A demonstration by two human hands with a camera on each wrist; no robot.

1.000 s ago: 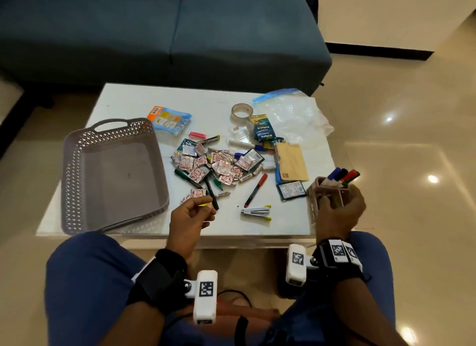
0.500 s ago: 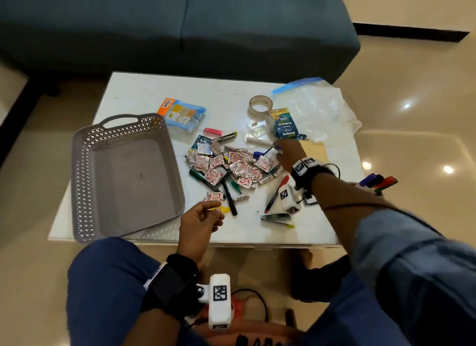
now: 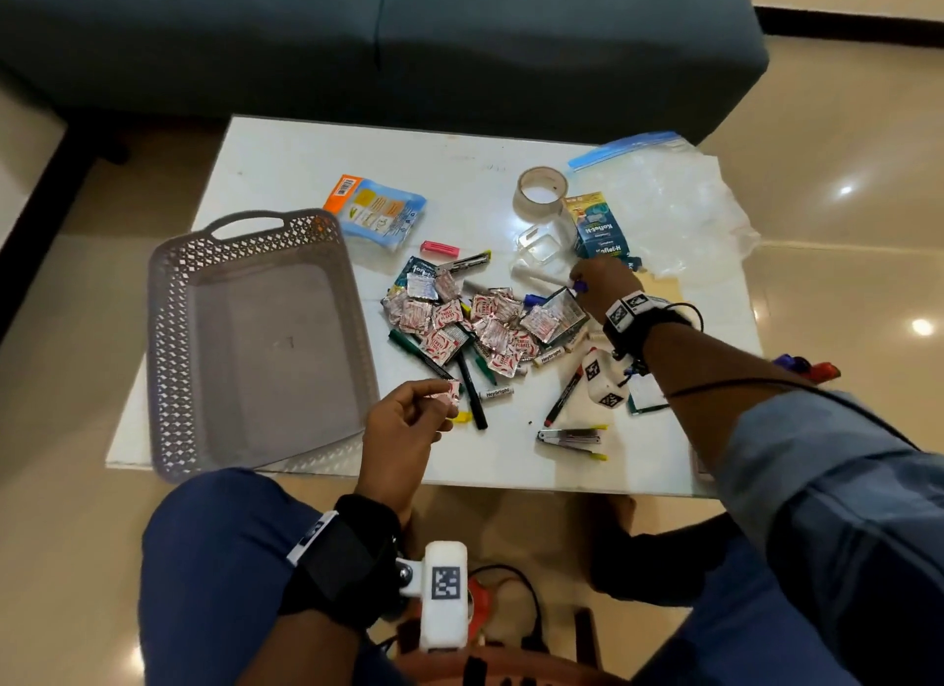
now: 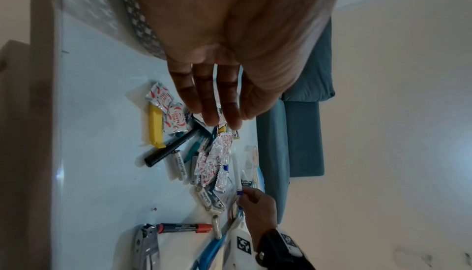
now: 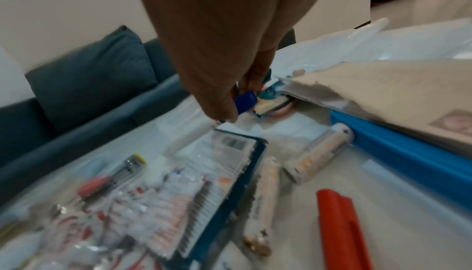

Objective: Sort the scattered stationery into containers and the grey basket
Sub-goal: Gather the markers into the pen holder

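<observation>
Marker [image 3: 541,278]: white, light, stiff, slick; right hand [image 3: 603,287] pinches its blue cap end. Left hand [image 3: 403,419] pinches a crinkly foil sachet [image 3: 449,391].

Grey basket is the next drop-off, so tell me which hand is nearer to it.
Left. The left hand holds a sachet just beside the grey basket's near right corner; the right hand is across the pile, far from it.

basket [image 3: 168,328] left of sachet pile [image 3: 480,322]
</observation>
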